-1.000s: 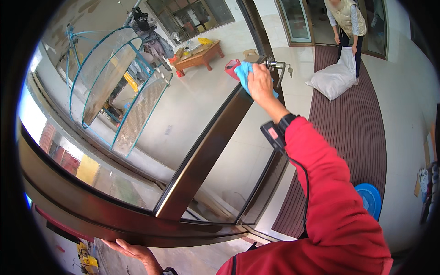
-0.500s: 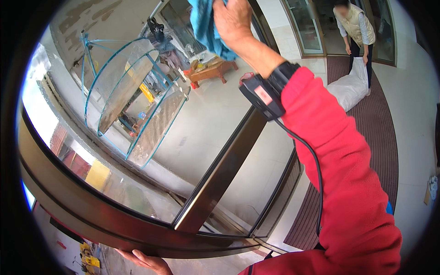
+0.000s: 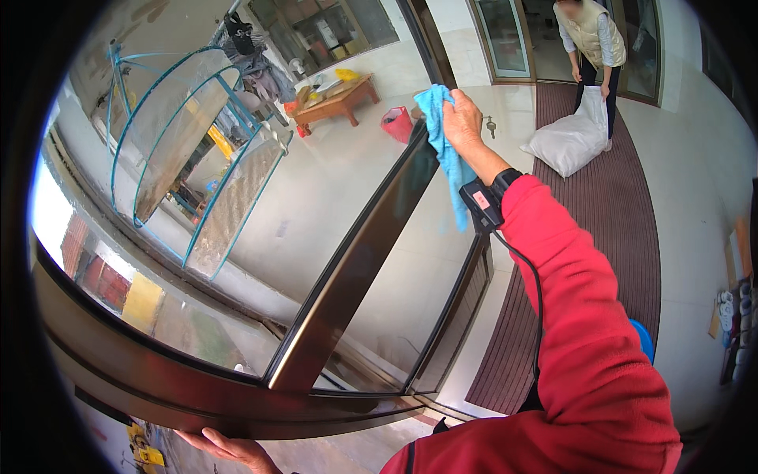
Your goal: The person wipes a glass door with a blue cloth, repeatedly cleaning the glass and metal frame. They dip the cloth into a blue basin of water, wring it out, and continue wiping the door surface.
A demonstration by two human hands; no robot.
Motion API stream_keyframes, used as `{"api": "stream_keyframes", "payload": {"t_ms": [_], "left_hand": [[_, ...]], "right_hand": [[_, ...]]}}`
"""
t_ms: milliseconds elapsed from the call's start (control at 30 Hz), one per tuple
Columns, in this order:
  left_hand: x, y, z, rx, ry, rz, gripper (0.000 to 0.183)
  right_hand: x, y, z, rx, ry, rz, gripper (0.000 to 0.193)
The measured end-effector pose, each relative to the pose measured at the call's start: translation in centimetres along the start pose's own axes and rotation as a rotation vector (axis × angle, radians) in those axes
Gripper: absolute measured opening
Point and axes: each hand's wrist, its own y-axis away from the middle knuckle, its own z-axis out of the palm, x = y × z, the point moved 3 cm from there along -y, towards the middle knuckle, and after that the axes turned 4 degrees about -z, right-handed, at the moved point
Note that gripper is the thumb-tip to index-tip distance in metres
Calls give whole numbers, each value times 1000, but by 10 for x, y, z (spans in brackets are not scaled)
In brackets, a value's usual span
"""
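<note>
A light blue cloth [image 3: 450, 162] is gripped in my right hand [image 3: 464, 120], its loose end hanging down. The cloth lies against the upper part of the dark brown upright bar [image 3: 359, 249] of a glazed door. A black strap and a small box on a cable sit on my right wrist. At the lower left, my left hand [image 3: 229, 450] rests along the door's curved brown edge rail [image 3: 181, 395], fingers stretched out, palm partly cut off by the picture's lower edge. A key [image 3: 491, 126] shows just right of my right hand.
A person [image 3: 596, 39] in a pale vest bends over a white sack [image 3: 572, 142] on the ribbed brown mat [image 3: 600, 261]. Beyond the glass are a blue-framed rack [image 3: 209, 158], a wooden bench [image 3: 343, 107] and a red basket [image 3: 399, 125]. Shoes [image 3: 734, 324] stand at the far right.
My right hand has come down with the cloth from the top of the view onto the upright bar. My left hand stays at the door's edge. The view has shifted slightly.
</note>
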Motion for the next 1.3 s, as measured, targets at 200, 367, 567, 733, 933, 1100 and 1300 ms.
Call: {"api": "stream_keyframes", "payload": {"t_ms": [200,367,567,733,933,1100,1300], "left_hand": [[1,-2,3,-28,7,70,66],[5,2,6,49,8,-22,62],[7,0,4,14,35,-21,62],[8,-1,2,13,-14,26,60],[8,1,5,73,-33,-35,62],[7,-7,2,113,-134,-53,63],[38,8,25,97,-1006,864,51]], "right_hand": [[35,1,33,17,74,128,27],[-27,70,15,-54,-62,-193,20],[-120,195,-21,-376,-548,-402,26],[-57,247,-4,-325,-878,397,9],[97,222,24,-163,-615,781,16],[149,107,55,93,-244,295,24],[190,70,64,59,49,72,58]]}}
